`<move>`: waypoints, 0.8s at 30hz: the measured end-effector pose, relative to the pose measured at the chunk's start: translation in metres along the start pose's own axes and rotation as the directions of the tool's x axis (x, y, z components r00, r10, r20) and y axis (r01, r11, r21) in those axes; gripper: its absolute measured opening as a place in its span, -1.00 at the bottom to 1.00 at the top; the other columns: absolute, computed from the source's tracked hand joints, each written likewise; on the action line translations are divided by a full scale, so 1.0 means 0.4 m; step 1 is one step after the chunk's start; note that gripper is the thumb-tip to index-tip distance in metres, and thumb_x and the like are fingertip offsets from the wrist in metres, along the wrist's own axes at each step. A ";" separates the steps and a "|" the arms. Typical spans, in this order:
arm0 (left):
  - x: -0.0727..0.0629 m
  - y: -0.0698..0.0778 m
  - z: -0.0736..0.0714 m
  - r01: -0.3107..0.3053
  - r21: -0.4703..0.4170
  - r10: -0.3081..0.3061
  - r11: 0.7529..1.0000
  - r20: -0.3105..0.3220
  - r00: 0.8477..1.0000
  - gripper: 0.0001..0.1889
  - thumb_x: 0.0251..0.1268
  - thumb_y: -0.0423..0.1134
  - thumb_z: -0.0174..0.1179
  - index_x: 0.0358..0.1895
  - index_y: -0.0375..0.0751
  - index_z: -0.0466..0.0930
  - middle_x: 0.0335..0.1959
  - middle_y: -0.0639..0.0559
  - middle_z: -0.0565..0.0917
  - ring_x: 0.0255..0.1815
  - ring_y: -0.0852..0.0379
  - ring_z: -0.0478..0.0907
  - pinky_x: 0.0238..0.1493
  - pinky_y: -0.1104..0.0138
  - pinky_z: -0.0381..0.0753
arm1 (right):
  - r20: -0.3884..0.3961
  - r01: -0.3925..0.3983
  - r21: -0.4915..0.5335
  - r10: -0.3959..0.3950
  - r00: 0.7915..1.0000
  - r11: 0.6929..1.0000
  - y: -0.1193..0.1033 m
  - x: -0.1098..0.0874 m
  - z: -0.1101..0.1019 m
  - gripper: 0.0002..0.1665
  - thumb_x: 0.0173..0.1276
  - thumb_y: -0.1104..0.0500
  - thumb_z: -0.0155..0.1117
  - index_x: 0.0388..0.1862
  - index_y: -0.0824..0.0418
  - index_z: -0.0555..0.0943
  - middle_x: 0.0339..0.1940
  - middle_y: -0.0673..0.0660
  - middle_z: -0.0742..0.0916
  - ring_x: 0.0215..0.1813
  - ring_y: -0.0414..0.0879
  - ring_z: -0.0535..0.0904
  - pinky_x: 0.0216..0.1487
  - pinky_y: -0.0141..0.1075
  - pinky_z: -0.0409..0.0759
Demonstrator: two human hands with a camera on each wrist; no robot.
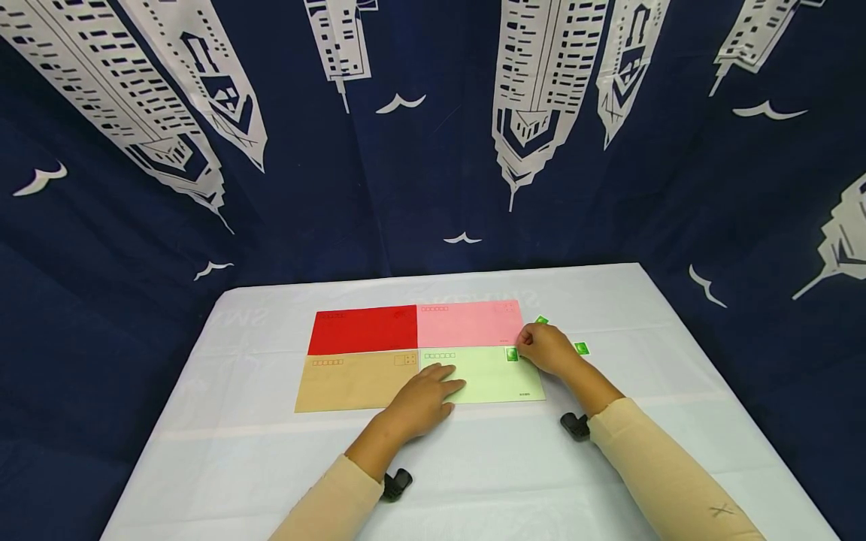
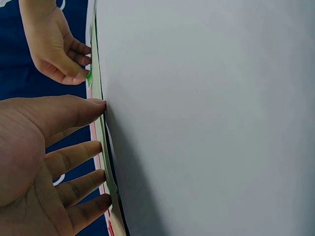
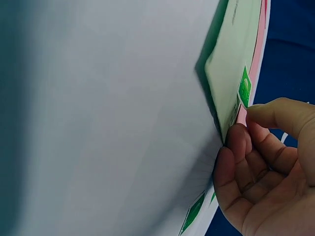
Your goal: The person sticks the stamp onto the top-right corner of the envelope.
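A light green envelope (image 1: 483, 379) lies flat on the table, and my left hand (image 1: 421, 402) rests on its left part with fingers spread. At the envelope's upper right corner, my right hand (image 1: 546, 350) pinches the edge of a small green stamp (image 1: 512, 354) between thumb and fingertips. The right wrist view shows the thumb tip on one corner of that stamp (image 3: 245, 87), which lies over the envelope's printed corner. Whether the stamp is fully flat, I cannot tell. Two more green stamps are near the right hand: one (image 1: 542, 320) behind it, another (image 1: 582, 348) to its right.
Edge to edge with the light green envelope are a pink envelope (image 1: 470, 323) behind it and a tan envelope (image 1: 352, 383) on its left. A red envelope (image 1: 363, 330) lies at the back left. All are on a white-covered table (image 1: 223, 421) before a dark blue curtain (image 1: 433, 188).
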State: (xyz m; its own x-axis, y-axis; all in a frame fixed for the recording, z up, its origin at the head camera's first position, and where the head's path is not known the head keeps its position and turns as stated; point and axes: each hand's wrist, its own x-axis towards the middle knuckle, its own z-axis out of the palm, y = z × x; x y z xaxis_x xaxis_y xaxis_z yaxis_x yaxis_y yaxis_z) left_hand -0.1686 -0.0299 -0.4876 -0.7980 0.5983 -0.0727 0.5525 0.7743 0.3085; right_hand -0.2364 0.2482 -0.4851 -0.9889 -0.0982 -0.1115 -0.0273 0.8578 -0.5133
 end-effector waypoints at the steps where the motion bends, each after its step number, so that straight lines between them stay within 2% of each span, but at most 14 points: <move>1: 0.000 0.000 0.001 0.001 0.001 -0.001 1.000 0.001 1.000 -0.53 0.44 -0.21 0.22 0.39 -0.02 0.52 0.51 -0.05 0.42 0.58 -0.09 0.27 0.59 0.11 0.26 | -0.001 -0.001 -0.001 0.001 1.000 1.000 -0.001 0.000 0.000 -0.87 0.41 0.22 0.27 -0.35 0.24 0.63 -0.42 0.10 0.65 -0.32 -0.08 0.50 -0.27 -0.28 0.47; 15: 0.001 -0.001 0.002 0.005 -0.002 -0.005 1.000 0.007 1.000 -0.53 0.45 -0.21 0.20 0.40 -0.01 0.52 0.51 -0.05 0.41 0.58 -0.09 0.27 0.59 0.12 0.25 | -0.010 0.025 -0.017 -0.025 1.000 1.000 -0.005 0.005 0.004 -0.85 0.39 0.24 0.27 -0.41 0.24 0.61 -0.49 0.08 0.62 -0.39 -0.09 0.48 -0.33 -0.31 0.45; 24: 0.002 -0.005 0.004 -0.002 -0.002 0.002 1.000 -0.001 1.000 -0.53 0.44 -0.21 0.20 0.40 -0.01 0.52 0.51 -0.06 0.41 0.57 -0.09 0.27 0.59 0.13 0.25 | -0.018 -0.001 0.000 0.001 1.000 1.000 -0.013 0.000 0.006 -0.86 0.39 0.24 0.27 -0.40 0.23 0.60 -0.49 0.09 0.61 -0.37 -0.09 0.48 -0.33 -0.32 0.45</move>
State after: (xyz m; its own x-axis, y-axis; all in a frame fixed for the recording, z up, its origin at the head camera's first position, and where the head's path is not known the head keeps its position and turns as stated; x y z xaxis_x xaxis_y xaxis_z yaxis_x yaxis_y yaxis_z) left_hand -0.1697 -0.0306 -0.4897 -0.7970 0.5998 -0.0712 0.5538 0.7727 0.3103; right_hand -0.2358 0.2427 -0.4844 -0.9914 -0.0882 -0.0963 -0.0264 0.8576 -0.5136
